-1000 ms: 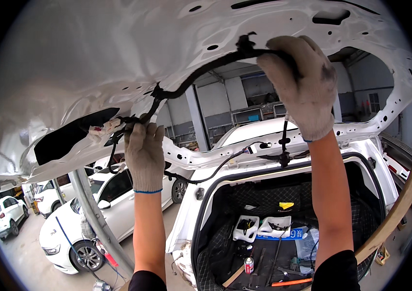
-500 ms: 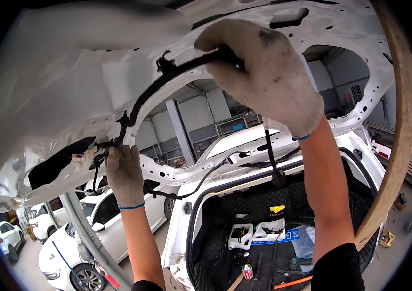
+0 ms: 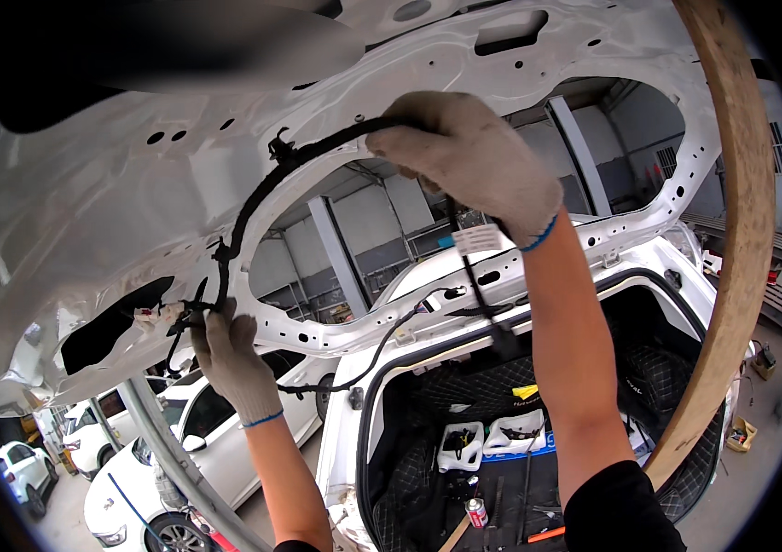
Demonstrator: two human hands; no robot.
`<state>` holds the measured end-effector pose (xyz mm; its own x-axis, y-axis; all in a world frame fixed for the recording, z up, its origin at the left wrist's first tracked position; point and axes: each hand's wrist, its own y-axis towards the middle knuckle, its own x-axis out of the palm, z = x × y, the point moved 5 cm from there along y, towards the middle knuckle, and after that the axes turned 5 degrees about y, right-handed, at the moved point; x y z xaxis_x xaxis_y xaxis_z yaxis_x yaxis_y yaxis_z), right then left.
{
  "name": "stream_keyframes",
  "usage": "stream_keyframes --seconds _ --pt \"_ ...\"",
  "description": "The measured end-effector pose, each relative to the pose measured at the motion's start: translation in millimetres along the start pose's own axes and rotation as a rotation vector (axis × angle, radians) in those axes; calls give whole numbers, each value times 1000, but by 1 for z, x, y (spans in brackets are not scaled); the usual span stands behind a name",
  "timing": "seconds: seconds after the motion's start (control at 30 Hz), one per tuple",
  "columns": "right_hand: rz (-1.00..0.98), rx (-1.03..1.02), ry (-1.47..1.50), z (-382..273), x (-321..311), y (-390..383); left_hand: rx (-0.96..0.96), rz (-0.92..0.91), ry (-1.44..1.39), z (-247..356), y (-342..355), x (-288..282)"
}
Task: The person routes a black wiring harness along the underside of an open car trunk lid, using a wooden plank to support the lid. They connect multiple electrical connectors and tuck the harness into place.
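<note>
Black wiring harness partly clipped along raised white metal tailgate; left hand and right hand closed on it; lower run hangs loose.

A curved wooden prop runs down the right side of the view. Below, the open boot of the white car holds two white trays, a red drink can and a yellow item on its dark quilted liner. Other white cars are parked at lower left, in front of a grey building.
</note>
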<state>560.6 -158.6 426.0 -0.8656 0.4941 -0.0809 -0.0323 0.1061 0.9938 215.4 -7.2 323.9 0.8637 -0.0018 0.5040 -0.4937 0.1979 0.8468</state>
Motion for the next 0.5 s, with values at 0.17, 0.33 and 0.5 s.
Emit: stream_keyframes --seconds 0.17,0.33,0.5 --pt "41 123 154 29 23 6 250 169 288 28 -77 9" --pt "64 124 93 42 38 13 69 -270 187 35 -117 81" --pt "178 -106 49 39 49 12 -66 -755 124 39 -65 172"
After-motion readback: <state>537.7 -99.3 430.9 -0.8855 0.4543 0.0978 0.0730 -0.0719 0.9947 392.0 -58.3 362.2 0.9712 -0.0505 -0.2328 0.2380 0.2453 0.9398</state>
